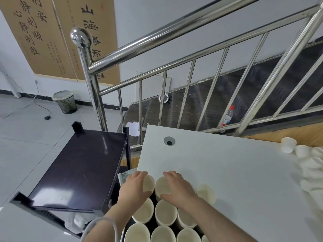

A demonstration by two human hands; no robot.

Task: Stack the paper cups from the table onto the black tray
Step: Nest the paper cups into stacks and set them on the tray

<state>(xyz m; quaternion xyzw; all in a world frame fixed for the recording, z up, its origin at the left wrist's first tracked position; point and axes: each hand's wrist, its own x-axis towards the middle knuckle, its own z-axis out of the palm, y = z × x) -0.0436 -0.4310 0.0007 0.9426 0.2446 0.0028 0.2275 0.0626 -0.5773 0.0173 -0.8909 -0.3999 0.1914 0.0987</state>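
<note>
Head view, looking down on the near-left corner of a white table. Left hand wrapped over the top and side of one upturned paper cup, thumb and fingers curled round it. Right hand gripping a neighbouring cup the same way, thumb at the near rim, fingers over the far rim. Both cups at the table's near edge, side by side and almost touching. One more lone cup just right of the right hand.

Below the wrists, rows of cups standing close together on a dark surface, taken to be the black tray, though mostly hidden. Far off at the table's right edge, a loose pile of cups not yet collected.

Judged step: setting down or nesting two cups at the far row of the tray, with much of the task left. Next move likely calls for seating both cups squarely, letting go without tipping the neighbours, then a long reach right for the pile.

To the left, a glossy black trolley shelf, bare on top. Beyond the table, a steel stair railing.

Writing: brown wall scrolls in brushed Chinese characters, 山 and 海 legible on the nearer one, 静 and 安 on the other. Red-capped bottle on the stairs, label too small to read. No print visible on the cups.
</note>
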